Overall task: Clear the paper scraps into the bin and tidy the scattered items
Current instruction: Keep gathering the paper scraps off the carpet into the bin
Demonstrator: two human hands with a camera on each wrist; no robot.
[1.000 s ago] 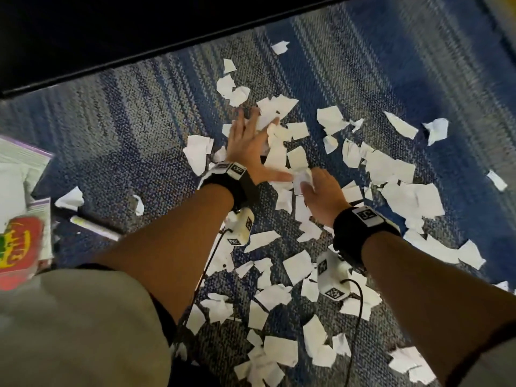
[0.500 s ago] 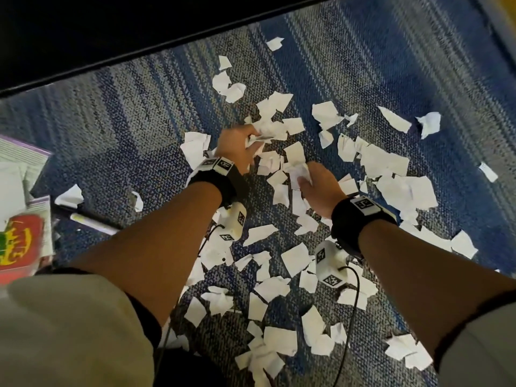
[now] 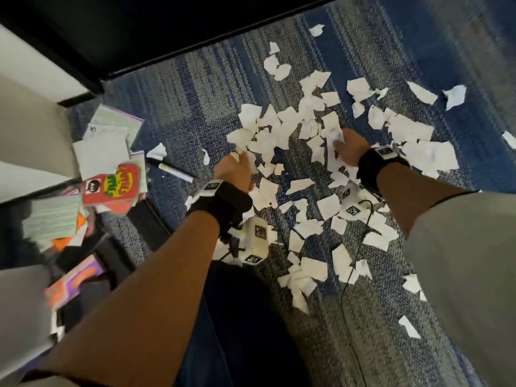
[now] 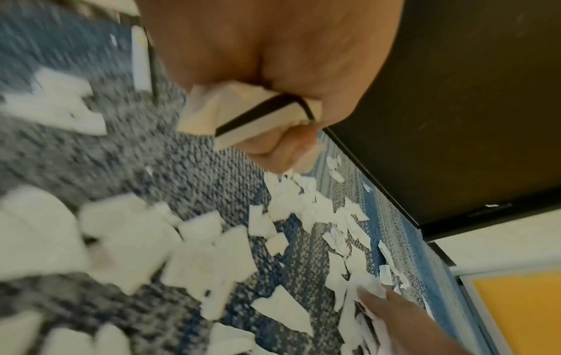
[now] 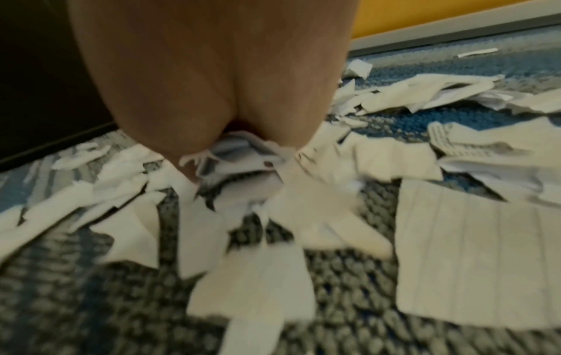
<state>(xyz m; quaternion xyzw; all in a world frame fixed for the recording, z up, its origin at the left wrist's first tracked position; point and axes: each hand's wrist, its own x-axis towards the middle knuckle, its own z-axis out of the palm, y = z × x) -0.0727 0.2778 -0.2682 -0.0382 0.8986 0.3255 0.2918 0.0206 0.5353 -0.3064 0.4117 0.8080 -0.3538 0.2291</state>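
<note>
Bare carpet [image 3: 181,113] lies open at centre left, between the scraps [image 3: 268,135] and the cards [image 3: 111,185] at far left.

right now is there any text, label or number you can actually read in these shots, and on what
None can be read for certain.
Red card: green and yellow lettering, too blurred.
Printed sheets at the left: lines of text, too small.
Paper scraps: faint printed lines, blurred.
Wristband tags: black-and-white marker patterns, not words.

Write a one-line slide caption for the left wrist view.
Left hand grips a wad of paper scraps above the scrap-strewn blue-grey carpet.
</note>
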